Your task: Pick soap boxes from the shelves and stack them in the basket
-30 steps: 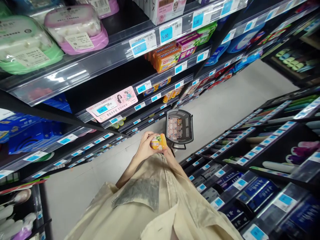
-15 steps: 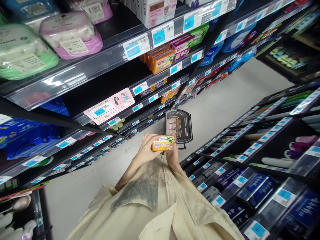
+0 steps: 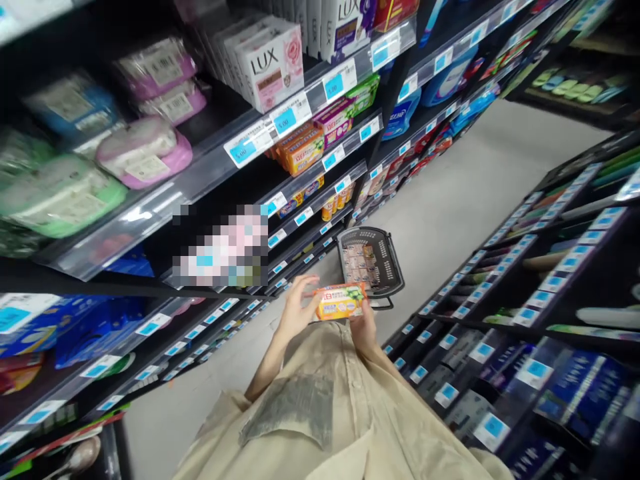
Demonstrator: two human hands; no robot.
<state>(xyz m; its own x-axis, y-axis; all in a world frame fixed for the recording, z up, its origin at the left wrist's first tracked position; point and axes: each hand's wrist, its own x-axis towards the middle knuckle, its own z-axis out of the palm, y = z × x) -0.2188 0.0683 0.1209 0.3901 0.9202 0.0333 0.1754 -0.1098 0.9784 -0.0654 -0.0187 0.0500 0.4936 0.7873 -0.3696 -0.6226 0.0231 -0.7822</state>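
Both my hands hold an orange soap packet [image 3: 341,301] with green and white print, flat in front of my chest. My left hand [image 3: 296,308] grips its left end with fingers curled over the top edge. My right hand [image 3: 365,328] supports its right end from below. Just beyond the packet, a dark wire shopping basket [image 3: 381,252] stands on the aisle floor with several small boxes inside. More orange packets of the same kind [image 3: 299,151] sit on the second shelf to my left.
Tall black shelving lines both sides of a narrow aisle with a grey floor [image 3: 460,200]. On the left are white LUX soap boxes [image 3: 270,61] and pink and green plastic cases [image 3: 145,150]. On the right are toothbrushes and blue boxes [image 3: 565,393].
The packet has turned from end-on to flat, with its broad face up. My head has tilted up and right, so the LUX boxes have come into view.
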